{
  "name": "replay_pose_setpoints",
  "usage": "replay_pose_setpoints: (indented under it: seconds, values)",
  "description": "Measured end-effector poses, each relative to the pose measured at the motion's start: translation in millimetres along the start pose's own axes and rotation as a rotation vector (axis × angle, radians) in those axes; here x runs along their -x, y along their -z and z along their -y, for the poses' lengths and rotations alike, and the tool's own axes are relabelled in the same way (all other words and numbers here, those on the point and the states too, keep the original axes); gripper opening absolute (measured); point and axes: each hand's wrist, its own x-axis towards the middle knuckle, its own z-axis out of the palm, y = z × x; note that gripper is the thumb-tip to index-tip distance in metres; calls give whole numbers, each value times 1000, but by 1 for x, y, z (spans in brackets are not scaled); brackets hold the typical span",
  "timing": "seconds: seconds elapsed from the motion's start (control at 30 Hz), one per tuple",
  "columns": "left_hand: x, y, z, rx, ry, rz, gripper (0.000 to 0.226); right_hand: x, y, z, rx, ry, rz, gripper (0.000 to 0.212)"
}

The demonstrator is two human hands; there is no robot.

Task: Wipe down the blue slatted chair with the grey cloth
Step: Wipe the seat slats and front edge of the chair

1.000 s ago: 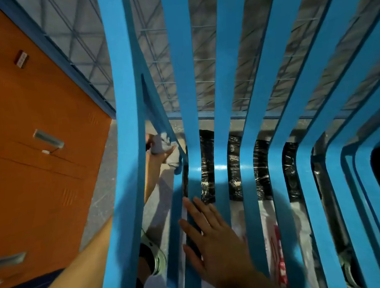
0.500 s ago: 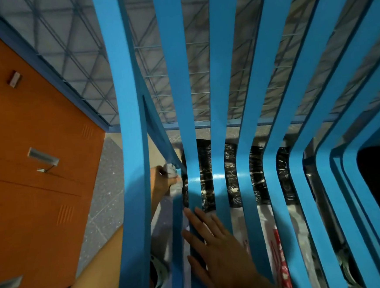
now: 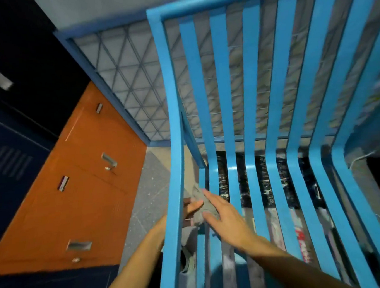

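The grey cloth sits bunched up low on the left side of the blue slatted chair, right where the seat starts. The right hand lies on it with fingers straight and spread, just pressing, not gripping. The left hand comes in from outside the chair, around the thick side bar. One finger touches the cloth, but the bar hides the rest, so I cannot tell if it is holding on.

I think the cloth could slip. Part of it already hangs down through a gap, and a flat hand will not stop it dropping to the floor. Fingers could also get pinched between the narrow slats if the hands push too fast. Most slats look like they still need wiping.

The slats are smooth, shiny painted strips with gaps between them. Behind the chair is a wire mesh panel. Orange lockers with metal handles stand to the left, beside dark blue lockers. Something wrapped in black plastic lies under the seat.
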Motion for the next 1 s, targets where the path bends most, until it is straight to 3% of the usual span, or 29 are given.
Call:
replay_pose_setpoints:
  seconds: [0.1, 0.17, 0.33, 0.4, 0.5, 0.67, 0.87, 1.0]
  values:
    - [36, 0, 0, -61, 153, 167, 15, 22, 9, 15, -133, -78, -59, 44]
    - [45, 13, -4, -77, 155, 165, 31, 39, 25, 19, -139, -98, -80, 38]
    - [85, 29, -30, 33, -231, -457, 17, 83, 65, 14, -132, -178, -172, 35]
    - [111, 23, -42, 12, -412, -610, 15, 98, 75, 9, -115, -187, -202, 37]
    - [144, -6, -53, -222, -655, -769, 13, 118, 88, 12, -107, -170, -218, 38]
    - [168, -84, -56, -333, -836, -503, 13, 146, 113, 29, -86, -92, -229, 39]
    - [156, -165, -46, -351, -794, -265, 20, 180, 173, 33, 71, -17, -263, 39]
    - [140, -231, -44, -428, -776, -95, 20, 210, 244, 24, 123, -17, -389, 42]
